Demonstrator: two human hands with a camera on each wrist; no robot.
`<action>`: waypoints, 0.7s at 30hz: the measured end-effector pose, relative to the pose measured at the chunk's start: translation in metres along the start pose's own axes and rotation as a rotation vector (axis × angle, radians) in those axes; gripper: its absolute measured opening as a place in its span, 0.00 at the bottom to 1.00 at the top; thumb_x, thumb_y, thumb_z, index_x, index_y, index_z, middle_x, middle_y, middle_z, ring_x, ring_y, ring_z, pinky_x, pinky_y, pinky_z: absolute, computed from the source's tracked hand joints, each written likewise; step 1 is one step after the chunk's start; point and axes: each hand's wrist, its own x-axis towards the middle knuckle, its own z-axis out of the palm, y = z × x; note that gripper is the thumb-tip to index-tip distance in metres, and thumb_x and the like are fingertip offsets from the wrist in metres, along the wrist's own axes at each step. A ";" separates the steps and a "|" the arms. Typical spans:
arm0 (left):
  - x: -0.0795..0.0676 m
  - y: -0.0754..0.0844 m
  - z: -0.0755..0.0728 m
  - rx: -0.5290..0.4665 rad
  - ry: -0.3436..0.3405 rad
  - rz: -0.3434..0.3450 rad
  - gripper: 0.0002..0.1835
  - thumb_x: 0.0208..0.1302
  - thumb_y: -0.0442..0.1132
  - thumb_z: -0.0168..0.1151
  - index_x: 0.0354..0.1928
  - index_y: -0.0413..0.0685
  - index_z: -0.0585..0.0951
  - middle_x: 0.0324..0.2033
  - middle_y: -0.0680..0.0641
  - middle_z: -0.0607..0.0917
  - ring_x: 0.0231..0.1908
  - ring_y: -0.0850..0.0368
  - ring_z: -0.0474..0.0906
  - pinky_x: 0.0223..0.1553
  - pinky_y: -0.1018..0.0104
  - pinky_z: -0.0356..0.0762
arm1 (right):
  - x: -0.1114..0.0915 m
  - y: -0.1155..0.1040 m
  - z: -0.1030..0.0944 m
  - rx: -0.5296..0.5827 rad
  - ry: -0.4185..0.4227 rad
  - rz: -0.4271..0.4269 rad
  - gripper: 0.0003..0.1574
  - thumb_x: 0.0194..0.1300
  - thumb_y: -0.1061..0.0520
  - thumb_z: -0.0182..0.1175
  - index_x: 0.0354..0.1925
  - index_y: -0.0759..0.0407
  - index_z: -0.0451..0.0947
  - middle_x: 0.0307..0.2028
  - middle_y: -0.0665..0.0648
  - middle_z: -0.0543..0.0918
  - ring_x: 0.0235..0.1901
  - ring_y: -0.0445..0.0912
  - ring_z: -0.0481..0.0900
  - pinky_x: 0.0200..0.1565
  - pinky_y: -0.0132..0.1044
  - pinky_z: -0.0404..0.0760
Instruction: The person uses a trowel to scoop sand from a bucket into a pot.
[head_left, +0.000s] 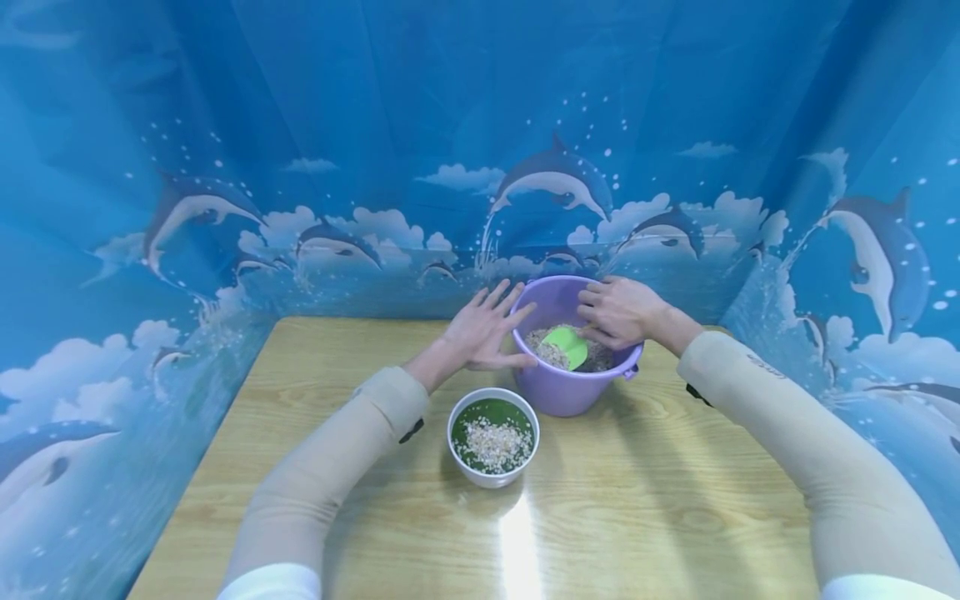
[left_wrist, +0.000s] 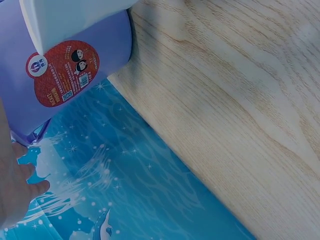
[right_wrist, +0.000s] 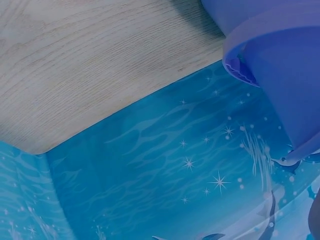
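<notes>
A purple bucket stands near the far edge of the table, with pale flakes like oats inside. My right hand reaches over its right rim and grips a light-green scoop; the handle is hidden by the fingers. The scoop lies tilted among the flakes and carries some of them. Fingers spread, my left hand rests against the bucket's left rim. In front of the bucket is a white bowl, green inside, with flakes scattered over its bottom. The left wrist view shows the bucket's red label.
The wooden table ends just behind the bucket. A blue curtain printed with dolphins hangs around its back and sides. At the bucket's right rim sits a handle lug.
</notes>
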 end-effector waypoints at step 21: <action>0.000 -0.001 0.001 0.011 0.004 0.007 0.56 0.67 0.84 0.39 0.86 0.58 0.49 0.86 0.40 0.44 0.86 0.38 0.40 0.85 0.38 0.52 | -0.002 0.006 -0.009 0.001 0.054 0.031 0.21 0.73 0.36 0.61 0.35 0.51 0.79 0.33 0.53 0.78 0.31 0.48 0.74 0.33 0.44 0.80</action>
